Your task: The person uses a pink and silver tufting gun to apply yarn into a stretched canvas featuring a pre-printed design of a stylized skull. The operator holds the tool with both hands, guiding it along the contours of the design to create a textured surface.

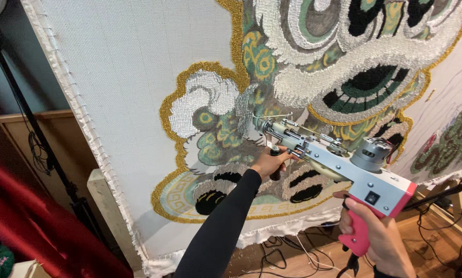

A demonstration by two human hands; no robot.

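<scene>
A grey metal tufting gun (334,154) with a pink handle points its needle at the stretched white backing cloth (123,77). My left hand (271,162), in a black sleeve, grips the gun's black front knob. My right hand (377,234) wraps the pink rear handle at the lower right. The needle tip meets a grey tufted patch of the partly tufted design (344,62), a beast figure in white, green, black and gold yarn.
A black light stand (32,128) rises at the left beside red fabric (25,216). Black cables (292,252) lie on the wooden floor under the frame. A wooden frame post (107,206) holds the cloth's lower left edge.
</scene>
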